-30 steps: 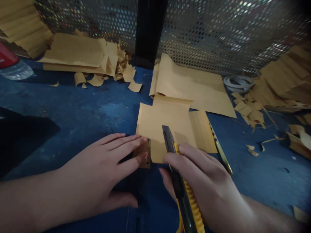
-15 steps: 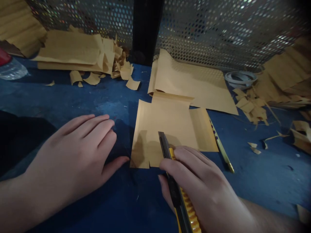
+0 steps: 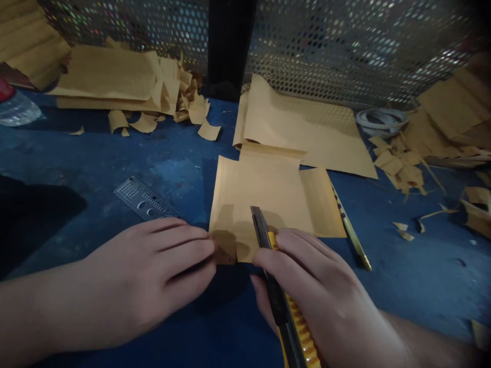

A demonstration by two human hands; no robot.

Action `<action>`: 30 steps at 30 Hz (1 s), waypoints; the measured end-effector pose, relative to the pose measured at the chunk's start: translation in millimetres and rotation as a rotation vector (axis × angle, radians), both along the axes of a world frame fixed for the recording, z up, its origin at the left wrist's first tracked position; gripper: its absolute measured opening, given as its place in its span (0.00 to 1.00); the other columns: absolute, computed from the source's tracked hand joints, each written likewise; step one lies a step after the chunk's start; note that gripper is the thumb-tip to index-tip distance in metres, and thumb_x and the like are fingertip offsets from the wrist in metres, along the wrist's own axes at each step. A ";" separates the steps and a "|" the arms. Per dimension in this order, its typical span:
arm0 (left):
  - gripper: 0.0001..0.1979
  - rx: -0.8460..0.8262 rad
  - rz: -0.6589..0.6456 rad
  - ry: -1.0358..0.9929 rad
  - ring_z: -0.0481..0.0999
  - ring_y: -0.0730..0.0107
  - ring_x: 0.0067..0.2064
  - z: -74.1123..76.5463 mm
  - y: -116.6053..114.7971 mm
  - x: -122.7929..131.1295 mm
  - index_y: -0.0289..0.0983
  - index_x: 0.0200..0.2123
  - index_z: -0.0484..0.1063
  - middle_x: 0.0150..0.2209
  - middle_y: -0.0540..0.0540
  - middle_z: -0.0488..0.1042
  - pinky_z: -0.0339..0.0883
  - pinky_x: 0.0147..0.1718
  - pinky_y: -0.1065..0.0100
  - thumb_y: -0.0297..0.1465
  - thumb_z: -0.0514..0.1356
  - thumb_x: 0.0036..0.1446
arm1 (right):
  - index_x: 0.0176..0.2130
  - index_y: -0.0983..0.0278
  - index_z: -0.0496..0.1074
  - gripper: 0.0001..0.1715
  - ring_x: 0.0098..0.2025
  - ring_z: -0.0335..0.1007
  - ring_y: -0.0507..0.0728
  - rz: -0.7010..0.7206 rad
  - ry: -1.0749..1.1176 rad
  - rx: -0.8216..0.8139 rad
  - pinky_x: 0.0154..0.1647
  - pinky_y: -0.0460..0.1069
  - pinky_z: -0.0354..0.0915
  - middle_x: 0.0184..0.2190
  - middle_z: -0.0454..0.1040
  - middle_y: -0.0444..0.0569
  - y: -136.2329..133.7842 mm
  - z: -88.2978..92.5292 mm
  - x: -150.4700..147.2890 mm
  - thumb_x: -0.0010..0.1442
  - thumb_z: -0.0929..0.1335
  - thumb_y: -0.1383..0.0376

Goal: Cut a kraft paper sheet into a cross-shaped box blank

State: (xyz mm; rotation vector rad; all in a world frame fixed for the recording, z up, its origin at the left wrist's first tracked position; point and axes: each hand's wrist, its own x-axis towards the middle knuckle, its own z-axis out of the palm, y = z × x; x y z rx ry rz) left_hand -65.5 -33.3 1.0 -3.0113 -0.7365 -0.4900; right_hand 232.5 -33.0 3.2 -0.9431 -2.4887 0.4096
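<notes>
A sheet of brown paper point(image 3: 264, 189) with cut notches and folded side flaps lies flat on the blue table. My left hand point(image 3: 153, 276) has its fingers pressed together at the sheet's lower left corner, closed on that edge; its thumb is hidden. Wrapped around a yellow and black utility knife point(image 3: 276, 301), my right hand point(image 3: 318, 291) rests over the sheet's near edge, with the blade pointing away across the paper. A clear stencil ruler point(image 3: 143, 198) lies just beyond my left hand, partly covered by it. Right of the sheet is a pencil point(image 3: 351, 230).
Larger brown paper sheets point(image 3: 303, 128) lie behind the cut one. Stacked paper point(image 3: 107, 76) and scraps point(image 3: 209, 130) sit at the back left, more scraps point(image 3: 401, 163) and a white coil point(image 3: 381, 121) at the right. A perforated metal panel point(image 3: 337, 51) stands behind the table point(image 3: 95, 158).
My left hand has moved right and slightly down to the paper's lower left corner, uncovering the stencil ruler. The right hand with the utility knife has hardly moved.
</notes>
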 end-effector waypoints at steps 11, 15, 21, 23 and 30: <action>0.11 -0.015 0.148 -0.008 0.83 0.50 0.53 0.5 -3.4 7.4 0.31 0.54 0.78 0.54 0.38 0.83 0.84 0.48 0.47 0.24 0.60 0.73 | 0.45 0.64 0.76 0.10 0.37 0.74 0.57 -0.021 -0.001 0.005 0.35 0.53 0.68 0.37 0.73 0.48 -1.6 -1.1 -0.1 0.66 0.68 0.75; 0.14 -0.042 0.132 -0.003 0.82 0.48 0.56 -2.7 -4.5 6.7 0.29 0.58 0.77 0.56 0.37 0.83 0.84 0.50 0.45 0.23 0.60 0.73 | 0.45 0.64 0.76 0.10 0.38 0.75 0.57 -0.030 0.004 0.005 0.35 0.53 0.69 0.39 0.76 0.50 -1.8 -1.7 -0.7 0.66 0.68 0.75; 0.18 0.015 0.227 0.039 0.80 0.49 0.59 -7.6 -0.1 7.3 0.29 0.62 0.76 0.60 0.37 0.81 0.83 0.55 0.46 0.26 0.57 0.75 | 0.43 0.64 0.77 0.10 0.34 0.74 0.56 -0.049 0.017 0.005 0.34 0.53 0.68 0.35 0.74 0.49 -2.1 0.7 -2.6 0.68 0.67 0.75; 0.19 -0.012 0.195 0.054 0.78 0.49 0.62 -7.7 -1.0 9.7 0.29 0.64 0.75 0.62 0.37 0.80 0.81 0.57 0.47 0.27 0.56 0.76 | 0.44 0.64 0.76 0.09 0.36 0.76 0.57 -0.044 0.022 0.009 0.34 0.53 0.69 0.37 0.75 0.50 -2.6 0.2 -1.0 0.68 0.67 0.74; 0.21 -0.074 0.118 0.104 0.77 0.50 0.65 -3.6 -16.6 14.9 0.31 0.66 0.73 0.66 0.39 0.78 0.77 0.60 0.50 0.29 0.54 0.76 | 0.51 0.60 0.72 0.12 0.36 0.77 0.54 -0.079 0.062 0.033 0.38 0.51 0.73 0.41 0.75 0.47 -4.4 4.0 2.3 0.70 0.68 0.72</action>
